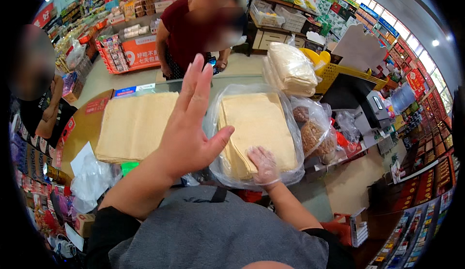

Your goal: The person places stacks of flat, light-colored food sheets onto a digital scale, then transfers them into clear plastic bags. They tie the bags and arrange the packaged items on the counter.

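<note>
My left hand (187, 131) is bare and raised over the counter, its thumb spread away from the fingers, with nothing in it. Below and behind it lies a stack of pale yellow, thin sheets (130, 123), probably tofu skin, partly hidden by the hand. My right hand (264, 165) wears a clear plastic glove. It rests on the near edge of a second stack of the same sheets (259, 127). That stack sits in an opened clear plastic bag (298, 152), and its layers look slightly spread along the left side.
A bagged stack of sheets (292, 69) stands at the back right, beside a yellow plastic basket (328, 76). Nearer are bags of brown food (316, 138) and a black monitor (347, 93). A crumpled plastic bag (89, 185) lies left. Two people face the glass-topped counter.
</note>
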Available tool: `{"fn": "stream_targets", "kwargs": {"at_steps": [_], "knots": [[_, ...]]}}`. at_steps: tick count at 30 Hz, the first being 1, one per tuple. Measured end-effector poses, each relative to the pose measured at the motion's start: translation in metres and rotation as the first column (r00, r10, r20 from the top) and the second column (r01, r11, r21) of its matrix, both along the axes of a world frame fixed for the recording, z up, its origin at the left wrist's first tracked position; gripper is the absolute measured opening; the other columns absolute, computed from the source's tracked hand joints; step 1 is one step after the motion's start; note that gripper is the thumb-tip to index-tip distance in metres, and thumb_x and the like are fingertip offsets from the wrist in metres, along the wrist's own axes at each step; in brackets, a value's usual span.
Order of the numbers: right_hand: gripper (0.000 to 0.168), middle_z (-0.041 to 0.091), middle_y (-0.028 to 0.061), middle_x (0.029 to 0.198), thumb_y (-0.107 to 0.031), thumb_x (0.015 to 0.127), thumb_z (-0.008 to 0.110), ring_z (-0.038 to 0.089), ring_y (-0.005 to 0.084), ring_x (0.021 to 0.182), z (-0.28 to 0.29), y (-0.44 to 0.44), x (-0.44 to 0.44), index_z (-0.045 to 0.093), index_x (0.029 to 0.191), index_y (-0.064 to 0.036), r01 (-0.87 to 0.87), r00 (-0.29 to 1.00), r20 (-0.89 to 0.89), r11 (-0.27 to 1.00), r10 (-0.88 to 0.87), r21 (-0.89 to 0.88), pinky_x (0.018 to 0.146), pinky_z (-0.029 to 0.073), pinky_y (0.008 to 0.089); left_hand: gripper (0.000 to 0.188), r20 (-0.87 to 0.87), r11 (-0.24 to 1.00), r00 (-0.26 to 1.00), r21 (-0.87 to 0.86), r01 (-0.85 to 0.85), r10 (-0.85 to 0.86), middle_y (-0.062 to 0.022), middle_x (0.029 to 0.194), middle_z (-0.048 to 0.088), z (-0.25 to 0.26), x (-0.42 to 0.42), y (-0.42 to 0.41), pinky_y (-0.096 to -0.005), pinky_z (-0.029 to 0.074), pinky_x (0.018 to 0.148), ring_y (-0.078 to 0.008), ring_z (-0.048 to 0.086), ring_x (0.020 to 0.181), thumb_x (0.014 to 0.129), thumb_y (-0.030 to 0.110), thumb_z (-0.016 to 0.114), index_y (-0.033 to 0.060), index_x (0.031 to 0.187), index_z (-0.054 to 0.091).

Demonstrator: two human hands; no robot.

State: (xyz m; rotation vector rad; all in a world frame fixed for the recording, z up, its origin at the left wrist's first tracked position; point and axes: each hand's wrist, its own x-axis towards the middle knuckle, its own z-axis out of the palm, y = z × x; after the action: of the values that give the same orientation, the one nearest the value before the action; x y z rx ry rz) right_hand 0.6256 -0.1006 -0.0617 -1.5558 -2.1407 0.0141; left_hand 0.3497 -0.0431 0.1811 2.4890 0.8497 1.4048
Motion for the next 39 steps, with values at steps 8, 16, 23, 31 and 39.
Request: {"fn": "stream_targets", "kwargs": {"at_steps": [8, 16, 23, 31, 39], "knots": [[0.072, 0.054, 0.0115, 0.138, -0.017, 0.060, 0.074, 0.046, 0.0323, 0.132, -0.004, 0.000, 0.005, 0.057, 0.130, -0.014, 0.001, 0.993, 0.115, 0.998, 0.006, -0.055, 0.105, 0.037, 0.0489, 0.092, 0.032, 0.994, 0.999, 0.105, 0.023, -0.027, -0.0297, 0.157, 0.016, 0.017, -0.002, 0.006, -0.0477, 0.020, 0.117, -0.0455, 0.017, 0.146, 0.078, 0.018, 0.072, -0.0016, 0.151, 0.022], [0.073, 0.052, 0.0101, 0.142, -0.020, 0.062, 0.073, 0.043, 0.0313, 0.135, -0.003, 0.001, 0.006, 0.055, 0.134, -0.016, 0.019, 0.992, 0.130, 0.994, -0.004, -0.109, 0.111, 0.030, 0.0495, 0.086, 0.182, 0.863, 0.962, 0.498, 0.088, -0.203, -0.0313, 0.155, 0.020, 0.059, -0.009, -0.001, -0.0521, 0.020, 0.116, -0.0468, 0.020, 0.145, 0.078, 0.019, 0.070, -0.0035, 0.150, 0.027], [0.062, 0.056, 0.0161, 0.136, -0.021, 0.069, 0.066, 0.048, 0.0378, 0.129, 0.009, -0.002, -0.002, 0.059, 0.130, -0.011, -0.003, 0.999, 0.038, 0.997, 0.006, -0.082, 0.107, 0.033, 0.0529, 0.087, 0.155, 0.989, 0.987, 0.147, 0.010, -0.033, -0.0274, 0.157, 0.020, 0.030, 0.004, 0.008, -0.0417, 0.021, 0.117, -0.0399, 0.021, 0.147, 0.079, 0.014, 0.068, -0.0021, 0.151, 0.022], [0.062, 0.057, 0.0164, 0.135, -0.014, 0.068, 0.063, 0.050, 0.0387, 0.127, 0.009, -0.003, -0.005, 0.059, 0.129, -0.011, 0.016, 0.999, 0.032, 1.000, -0.016, -0.016, 0.107, 0.035, 0.0508, 0.087, 0.129, 0.994, 0.987, 0.072, 0.088, -0.096, -0.0240, 0.158, 0.018, 0.023, 0.022, 0.010, -0.0424, 0.023, 0.117, -0.0402, 0.020, 0.146, 0.081, 0.019, 0.068, 0.0019, 0.153, 0.022], [0.060, 0.057, 0.0159, 0.135, -0.016, 0.067, 0.064, 0.049, 0.0393, 0.129, 0.008, 0.001, -0.004, 0.061, 0.127, -0.010, -0.012, 1.000, 0.007, 0.999, 0.013, -0.037, 0.107, 0.034, 0.0519, 0.089, 0.096, 0.997, 0.993, 0.035, 0.063, -0.066, -0.0231, 0.159, 0.017, 0.021, 0.015, 0.014, -0.0428, 0.023, 0.117, -0.0403, 0.019, 0.147, 0.081, 0.020, 0.068, 0.0018, 0.153, 0.019]]}}
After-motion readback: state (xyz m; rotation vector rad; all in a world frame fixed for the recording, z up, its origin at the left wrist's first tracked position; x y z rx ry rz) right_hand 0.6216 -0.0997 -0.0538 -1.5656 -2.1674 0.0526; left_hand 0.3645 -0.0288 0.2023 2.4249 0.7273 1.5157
